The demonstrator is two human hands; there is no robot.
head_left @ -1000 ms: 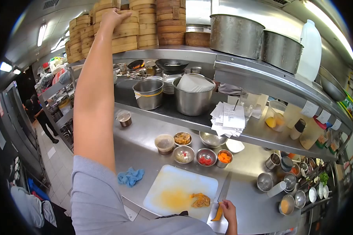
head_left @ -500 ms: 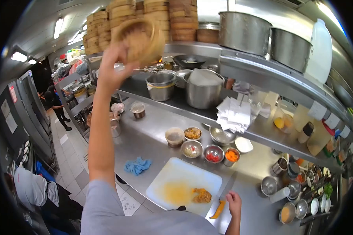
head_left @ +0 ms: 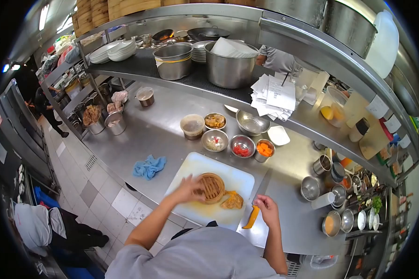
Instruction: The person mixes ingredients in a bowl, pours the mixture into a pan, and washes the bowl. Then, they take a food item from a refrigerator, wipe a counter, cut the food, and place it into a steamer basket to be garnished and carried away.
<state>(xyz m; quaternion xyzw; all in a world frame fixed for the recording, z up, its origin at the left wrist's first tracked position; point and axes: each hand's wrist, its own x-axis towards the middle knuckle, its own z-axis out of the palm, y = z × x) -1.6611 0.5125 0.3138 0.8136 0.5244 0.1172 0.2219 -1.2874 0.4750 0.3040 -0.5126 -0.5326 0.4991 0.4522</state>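
A round bamboo steamer basket (head_left: 212, 188), its slatted base showing, sits on the white cutting board (head_left: 198, 162). My left hand (head_left: 188, 190) is at its left rim with fingers spread; whether they still touch it is hard to see. A piece of browned, sauced food (head_left: 233, 200) lies just right of the basket. Beside the board's right edge rests a knife with a yellow-orange handle (head_left: 251, 218). My right hand (head_left: 268, 211) is curled closed next to that handle, and its fingers hide whatever they may hold.
Behind the board stand small metal bowls of red pieces (head_left: 241, 147) and orange pieces (head_left: 264, 149). A blue cloth (head_left: 149, 167) lies to the left. Overhead runs a shelf with pots (head_left: 231, 65) and paper slips (head_left: 279, 95). Another person (head_left: 46, 228) is at lower left.
My left hand has come down from the raised stack of steamers, bringing one basket onto the board. My right hand has shifted slightly toward the knife. The view has tilted down.
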